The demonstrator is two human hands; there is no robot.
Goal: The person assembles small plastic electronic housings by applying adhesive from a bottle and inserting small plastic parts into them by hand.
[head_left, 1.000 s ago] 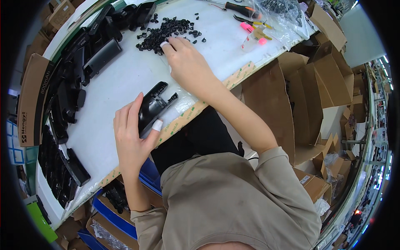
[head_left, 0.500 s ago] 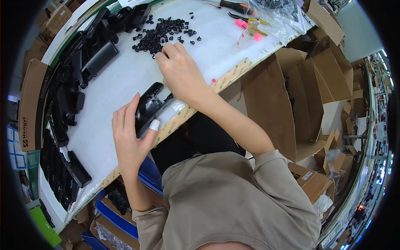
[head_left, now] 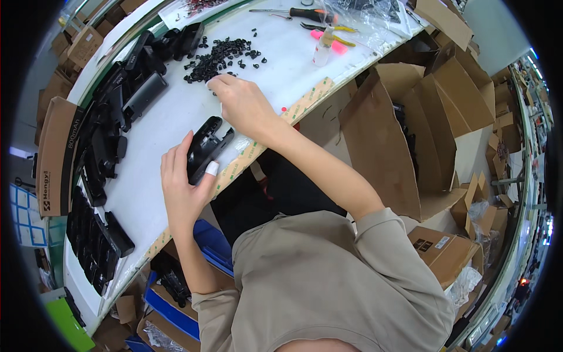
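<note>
My left hand (head_left: 183, 176) is closed around a black plastic housing (head_left: 202, 154) near the table's front edge. The housing is long and rounded, with a recess along its side; a white cover wraps the thumb. Farther out, my right hand (head_left: 243, 104) is at the near edge of a heap of small black plastic parts (head_left: 216, 60). Its thumb and fingers are pinched together over the table, and whatever may be between the fingertips is hidden.
Black housings (head_left: 143, 97) line the table's left side beside a brown carton (head_left: 58, 155). At the far right lie a screwdriver (head_left: 311, 14), pliers (head_left: 334, 29), a small clear bottle (head_left: 322, 50) and plastic film. Open cardboard boxes (head_left: 381, 129) stand right of the table.
The whole view has shifted slightly. My right hand stays by the small parts with its fingertips drawn in. My left hand keeps hold of the housing, which looks slightly turned.
</note>
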